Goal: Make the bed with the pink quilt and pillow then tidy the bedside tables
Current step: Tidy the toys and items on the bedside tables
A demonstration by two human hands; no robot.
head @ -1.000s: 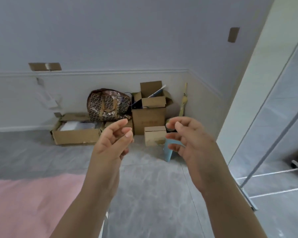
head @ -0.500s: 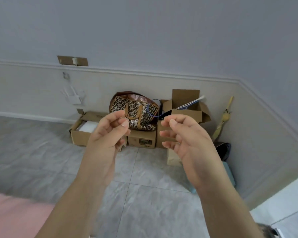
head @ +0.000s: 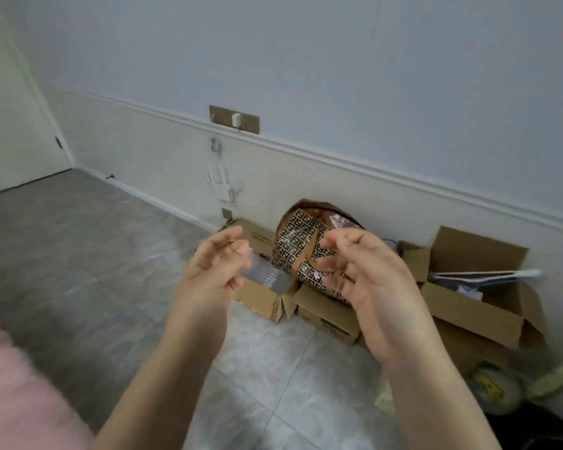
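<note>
Both my hands are raised in front of me above the grey tiled floor. My left hand (head: 215, 271) has its fingers loosely curled and I see nothing in it. A short gap away, my right hand (head: 367, 280) faces it with relaxed, bent fingers, also holding nothing. A blurred edge of the pink quilt (head: 20, 384) fills the lower left corner. No pillow or bedside table is in view.
Against the far wall stand several open cardboard boxes (head: 475, 297) and a brown patterned bag (head: 306, 241). A white router (head: 221, 186) hangs on the wall below a socket strip (head: 234, 119). A door (head: 10, 102) is at the far left. Yellow items (head: 497, 388) lie at the lower right.
The view has swung left, so the boxes and bag now sit right of centre and the door has appeared. Both hands stay raised and have drawn slightly apart.
</note>
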